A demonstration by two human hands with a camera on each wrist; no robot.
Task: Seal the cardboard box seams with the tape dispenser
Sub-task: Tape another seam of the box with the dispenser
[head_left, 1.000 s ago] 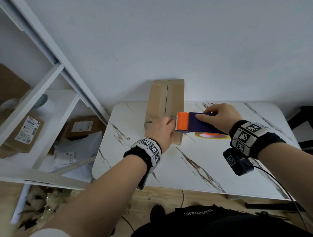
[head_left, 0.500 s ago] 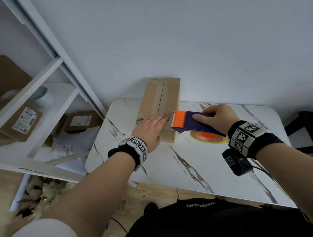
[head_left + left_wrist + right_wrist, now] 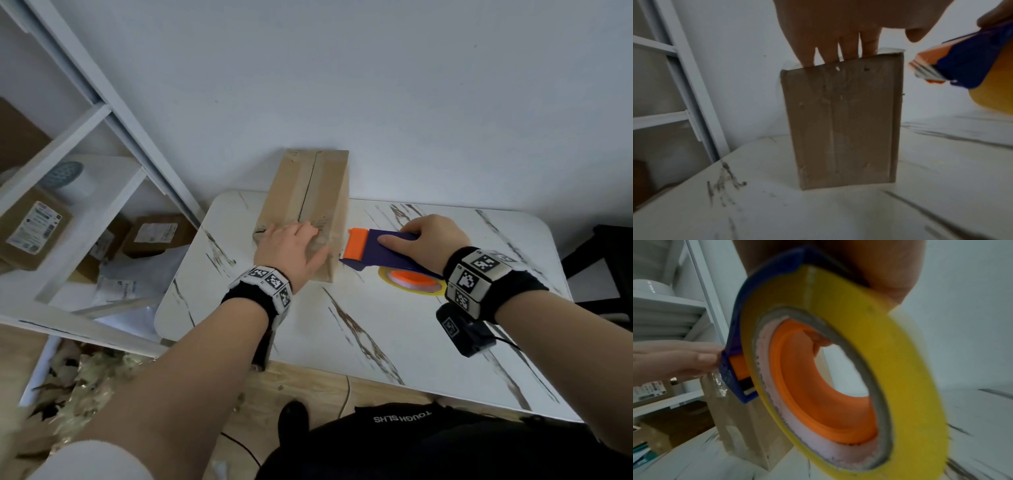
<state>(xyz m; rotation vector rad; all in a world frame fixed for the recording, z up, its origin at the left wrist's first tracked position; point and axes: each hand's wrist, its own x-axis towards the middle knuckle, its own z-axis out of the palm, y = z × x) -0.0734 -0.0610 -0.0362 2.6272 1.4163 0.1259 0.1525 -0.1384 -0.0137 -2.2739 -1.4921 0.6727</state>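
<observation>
- Pressing my left hand (image 3: 291,246) flat on the near end of the tall brown cardboard box (image 3: 310,192), fingers (image 3: 830,48) straight and close together, I judge I am smoothing the clear tape there and steadying the box.
- The box stands at the far left of the white marble-patterned bench (image 3: 376,342), against the wall, its top seam running away from me.
- My right hand (image 3: 431,236) is wrapped round the blue and orange tape dispenser with its yellow roll (image 3: 387,255), orange blade end just right of the box, apparently apart from it.
- Only the head view shows the dark top seam.
- The left wrist view shows the box's near face (image 3: 840,123) and my fingertips over its top edge.
- The right wrist view shows crinkled clear tape (image 3: 719,382) at the dispenser's mouth.
</observation>
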